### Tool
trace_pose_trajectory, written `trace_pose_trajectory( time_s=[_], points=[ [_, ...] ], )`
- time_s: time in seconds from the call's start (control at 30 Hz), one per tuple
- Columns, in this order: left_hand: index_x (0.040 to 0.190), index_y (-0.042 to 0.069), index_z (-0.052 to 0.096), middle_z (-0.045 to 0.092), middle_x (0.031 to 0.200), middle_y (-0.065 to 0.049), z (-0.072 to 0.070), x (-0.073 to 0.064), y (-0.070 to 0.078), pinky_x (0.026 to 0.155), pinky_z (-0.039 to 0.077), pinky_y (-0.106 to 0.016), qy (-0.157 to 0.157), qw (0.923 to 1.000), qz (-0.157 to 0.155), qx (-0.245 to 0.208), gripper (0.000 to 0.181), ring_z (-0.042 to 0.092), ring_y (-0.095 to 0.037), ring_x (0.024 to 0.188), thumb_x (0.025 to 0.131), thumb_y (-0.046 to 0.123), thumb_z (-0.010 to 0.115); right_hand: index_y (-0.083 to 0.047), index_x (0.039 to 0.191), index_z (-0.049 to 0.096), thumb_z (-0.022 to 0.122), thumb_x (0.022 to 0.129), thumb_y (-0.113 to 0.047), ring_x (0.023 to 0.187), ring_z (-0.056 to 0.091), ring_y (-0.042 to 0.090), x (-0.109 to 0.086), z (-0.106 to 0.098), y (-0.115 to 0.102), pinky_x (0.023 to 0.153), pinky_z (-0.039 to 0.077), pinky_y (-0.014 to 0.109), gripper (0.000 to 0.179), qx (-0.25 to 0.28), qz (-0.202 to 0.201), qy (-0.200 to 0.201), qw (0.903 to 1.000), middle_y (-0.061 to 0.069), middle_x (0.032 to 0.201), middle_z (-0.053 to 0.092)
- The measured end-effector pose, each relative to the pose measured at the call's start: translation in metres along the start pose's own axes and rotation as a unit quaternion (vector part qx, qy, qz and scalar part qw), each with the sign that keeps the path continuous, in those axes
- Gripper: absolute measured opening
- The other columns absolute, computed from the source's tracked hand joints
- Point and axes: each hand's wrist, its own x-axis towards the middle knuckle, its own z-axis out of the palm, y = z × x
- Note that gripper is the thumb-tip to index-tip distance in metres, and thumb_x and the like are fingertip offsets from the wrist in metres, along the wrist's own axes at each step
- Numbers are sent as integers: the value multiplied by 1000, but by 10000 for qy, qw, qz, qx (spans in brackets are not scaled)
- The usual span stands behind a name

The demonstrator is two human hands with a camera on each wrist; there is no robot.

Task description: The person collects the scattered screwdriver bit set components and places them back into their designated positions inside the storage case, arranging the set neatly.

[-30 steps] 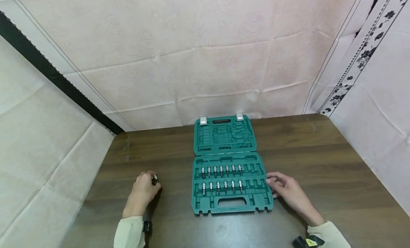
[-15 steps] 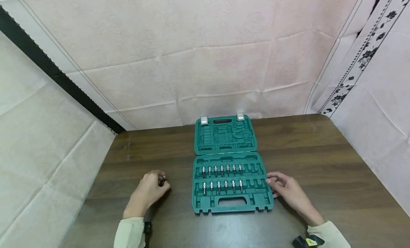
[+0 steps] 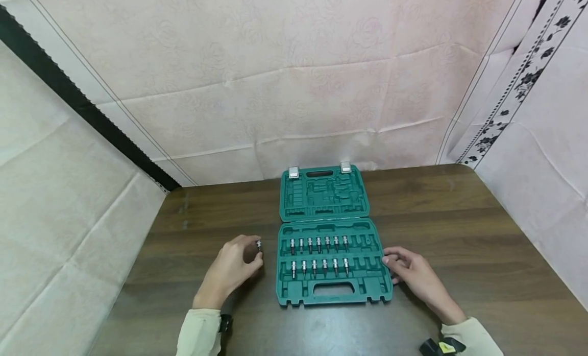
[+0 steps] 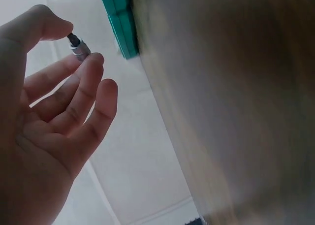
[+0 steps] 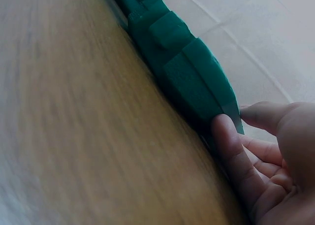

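My left hand (image 3: 231, 269) pinches a small bit socket (image 3: 259, 245) between thumb and fingertips, above the table just left of the case. In the left wrist view the bit socket (image 4: 80, 49) shows a silver body and a dark tip near the thumb. A green plastic tool case (image 3: 286, 294) lies open with its lid folded back. Two rows of bit sockets (image 3: 319, 244) sit in its base, with vacant slots at the right end of each row. My right hand (image 3: 415, 277) holds the case's right edge, thumb and finger on either side of the rim (image 5: 204, 82).
The brown wooden table (image 3: 220, 213) reaches out around the case. Pale patterned cloth (image 3: 294, 80) hangs behind it and along both sides. Two silver latches (image 3: 345, 167) stick up from the lid's far edge. A dark strap device (image 3: 441, 347) is on the right wrist.
The left hand has moved rightward towards the case with the bit socket, its fingers turning to bring it into plainer view. The right hand and the case stay put.
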Motion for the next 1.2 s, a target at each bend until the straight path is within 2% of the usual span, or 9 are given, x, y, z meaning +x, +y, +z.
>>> trace_pose_trajectory(
  time_s=[0.27, 0.43, 0.6, 0.73, 0.97, 1.2],
  points=[
    [129, 10, 75, 72, 127, -8, 13, 8, 14, 84, 62, -41, -137, 9997, 145, 154, 38, 71, -18, 98, 93, 20, 80, 1, 139, 62, 68, 105, -28, 92, 70, 16, 1, 0, 0, 72, 61, 31, 45, -5, 3, -13, 10000, 12, 111, 71],
    [129, 11, 75, 73, 124, -4, 20, 14, 20, 81, 62, -35, -376, 9987, 310, 161, 37, 68, -13, 93, 95, 22, 79, 2, 138, 62, 68, 105, -28, 92, 70, 16, 0, 0, 0, 72, 61, 31, 45, 18, 22, -7, 10000, 13, 111, 71],
    [130, 11, 75, 72, 122, -3, 24, 19, 24, 77, 60, -31, -546, 9969, 397, 393, 37, 62, -10, 87, 96, 26, 78, 2, 138, 62, 68, 105, -29, 91, 70, 16, 1, 0, 0, 72, 61, 31, 45, 19, 17, 7, 10000, 13, 111, 71],
    [131, 13, 76, 71, 120, -3, 27, 21, 25, 72, 58, -26, -535, 9958, 414, 610, 37, 60, -9, 84, 96, 26, 78, 2, 138, 62, 68, 105, -29, 91, 70, 16, 1, 0, 0, 72, 61, 31, 46, 24, -4, -3, 10000, 13, 111, 71],
    [131, 11, 75, 69, 117, -5, 30, 23, 27, 52, 44, -19, -466, 9939, 640, 768, 36, 54, -8, 70, 97, 24, 78, 1, 139, 62, 68, 105, -29, 91, 70, 16, 1, -1, 0, 72, 61, 31, 45, -53, -13, 2, 10000, 12, 111, 71],
    [129, 12, 76, 69, 115, -4, 31, 24, 27, 54, 46, -19, -472, 9943, 579, 760, 35, 53, -8, 70, 97, 26, 79, 1, 139, 62, 68, 105, -29, 90, 70, 15, 2, 0, 1, 72, 61, 31, 45, -23, -20, -6, 10000, 12, 111, 71]
  ],
)
